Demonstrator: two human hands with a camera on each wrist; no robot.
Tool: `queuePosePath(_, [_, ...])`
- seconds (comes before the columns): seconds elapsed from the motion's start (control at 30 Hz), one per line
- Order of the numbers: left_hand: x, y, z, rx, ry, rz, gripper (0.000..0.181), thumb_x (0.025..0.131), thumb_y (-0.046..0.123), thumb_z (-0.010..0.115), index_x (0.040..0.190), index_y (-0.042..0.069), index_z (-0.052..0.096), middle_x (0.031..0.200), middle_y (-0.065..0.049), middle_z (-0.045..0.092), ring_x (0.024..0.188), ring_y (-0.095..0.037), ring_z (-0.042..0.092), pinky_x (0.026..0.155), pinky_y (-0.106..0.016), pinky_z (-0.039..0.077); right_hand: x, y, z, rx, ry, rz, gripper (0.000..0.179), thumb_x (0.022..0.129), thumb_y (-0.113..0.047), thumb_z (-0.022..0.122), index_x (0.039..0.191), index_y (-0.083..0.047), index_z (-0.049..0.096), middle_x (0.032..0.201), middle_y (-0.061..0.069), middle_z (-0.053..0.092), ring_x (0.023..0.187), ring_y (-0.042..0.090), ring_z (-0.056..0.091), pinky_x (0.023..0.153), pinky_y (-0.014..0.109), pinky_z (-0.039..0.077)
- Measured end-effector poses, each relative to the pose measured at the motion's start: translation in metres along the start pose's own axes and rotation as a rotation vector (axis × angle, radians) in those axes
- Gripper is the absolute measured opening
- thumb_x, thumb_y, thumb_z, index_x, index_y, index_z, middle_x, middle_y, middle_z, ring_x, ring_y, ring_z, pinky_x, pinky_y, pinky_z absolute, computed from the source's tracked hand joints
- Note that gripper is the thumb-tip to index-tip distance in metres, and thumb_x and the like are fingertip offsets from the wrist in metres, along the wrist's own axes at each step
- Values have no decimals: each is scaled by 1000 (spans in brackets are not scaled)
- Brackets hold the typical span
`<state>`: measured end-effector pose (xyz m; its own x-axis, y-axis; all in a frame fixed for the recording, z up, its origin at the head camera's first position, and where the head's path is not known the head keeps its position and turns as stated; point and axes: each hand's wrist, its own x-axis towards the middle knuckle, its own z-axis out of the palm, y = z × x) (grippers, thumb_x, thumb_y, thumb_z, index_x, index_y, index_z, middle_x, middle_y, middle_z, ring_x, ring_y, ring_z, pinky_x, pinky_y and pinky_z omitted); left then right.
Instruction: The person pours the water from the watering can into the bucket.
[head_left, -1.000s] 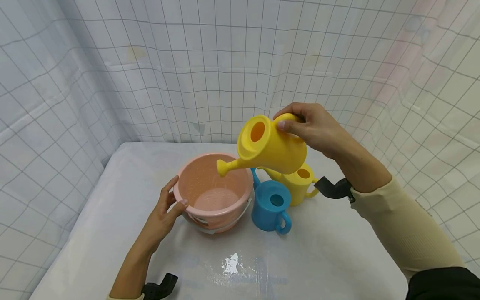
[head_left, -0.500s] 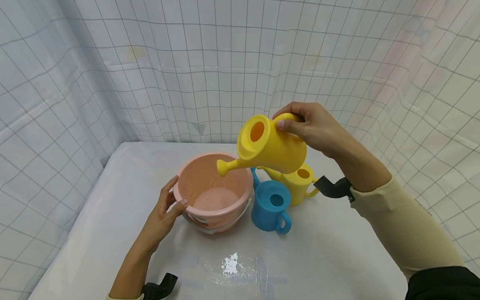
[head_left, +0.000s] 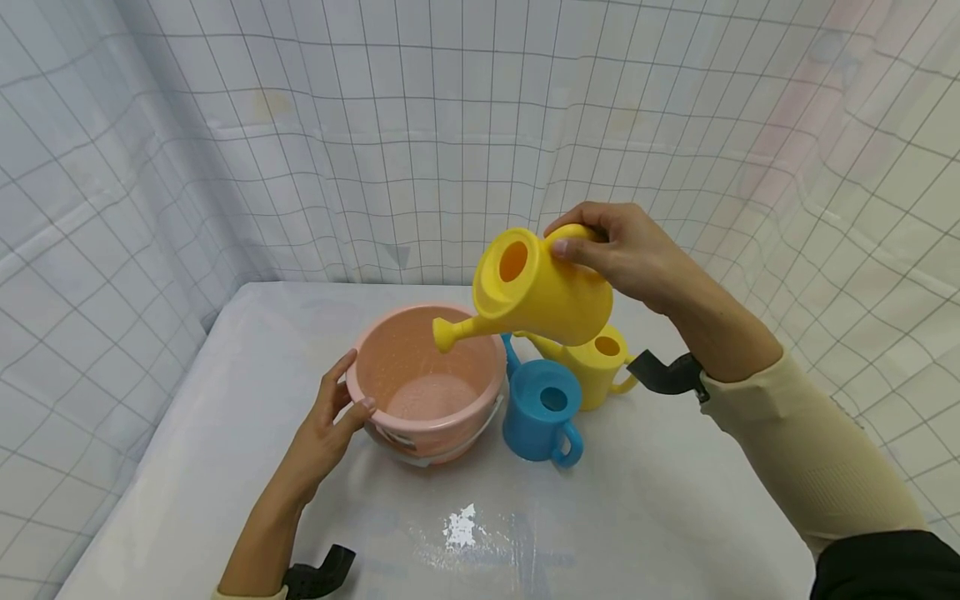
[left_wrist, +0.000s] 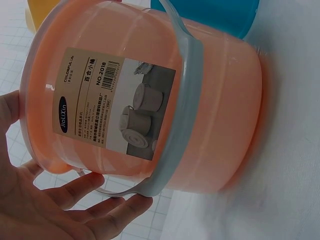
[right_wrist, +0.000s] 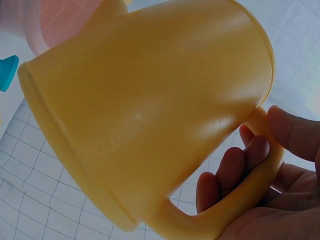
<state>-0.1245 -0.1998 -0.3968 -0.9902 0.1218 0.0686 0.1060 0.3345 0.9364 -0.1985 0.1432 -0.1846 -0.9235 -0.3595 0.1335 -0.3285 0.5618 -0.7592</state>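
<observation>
My right hand (head_left: 622,250) grips the looped handle of a yellow watering can (head_left: 562,292), its fingers wrapped through it in the right wrist view. Tilted to the left, the can has its rose (head_left: 446,335) over the mouth of a pink bucket (head_left: 429,425), and faint streaks show below the rose. My left hand (head_left: 326,429) holds the bucket's near left rim, thumb on the edge and fingers spread along the side. The left wrist view shows the bucket's grey bail handle (left_wrist: 187,95) and a printed label (left_wrist: 112,102), with fingertips at the bail.
A blue watering can (head_left: 542,417) stands right of the bucket, close by it. Behind that is a second yellow watering can (head_left: 596,367), under the raised one. A wet patch (head_left: 461,529) glistens on the white tabletop (head_left: 660,500). Checked white curtains (head_left: 450,150) surround the table.
Hardly anything differs: the raised watering can and right hand stay tilted over the bucket, with a very slight upward shift. The left hand remains on the bucket's rim.
</observation>
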Motion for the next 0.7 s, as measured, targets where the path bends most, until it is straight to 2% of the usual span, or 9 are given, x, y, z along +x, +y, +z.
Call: queuePosePath(0.7, [0, 0, 0, 8, 0, -6, 69, 97, 29, 51, 148, 46, 7, 151, -17, 27, 139, -38, 29, 103, -58, 37, 2, -4, 2, 0, -19, 16, 24, 94, -24, 57, 114, -10, 62, 103, 9, 63, 88, 22, 58, 78, 28, 52])
